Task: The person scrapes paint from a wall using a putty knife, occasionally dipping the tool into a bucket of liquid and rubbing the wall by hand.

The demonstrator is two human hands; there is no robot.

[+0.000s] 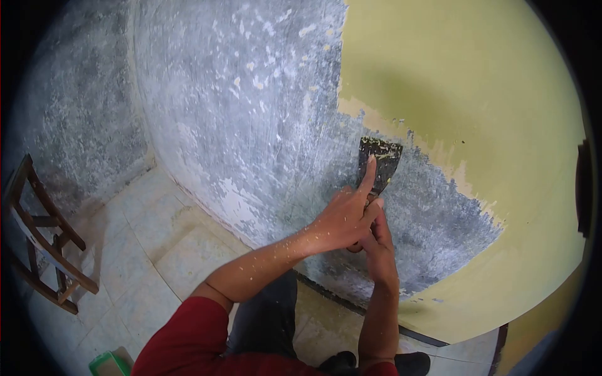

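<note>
A wide dark scraper with yellow paint flakes on its blade lies against the grey, stripped part of the wall, just below the ragged edge of the yellow paint. My left hand is closed about the scraper's handle, its index finger stretched along the blade. Closed on the lower handle is my right hand, close under the left. The hands cover most of the handle; its brown end shows between them. Small paint flecks dot my left forearm.
On the tiled floor at the left lies a dark wooden frame, perhaps a tipped stool. A green-rimmed container is at the bottom left. A dark object is at the right edge of the wall.
</note>
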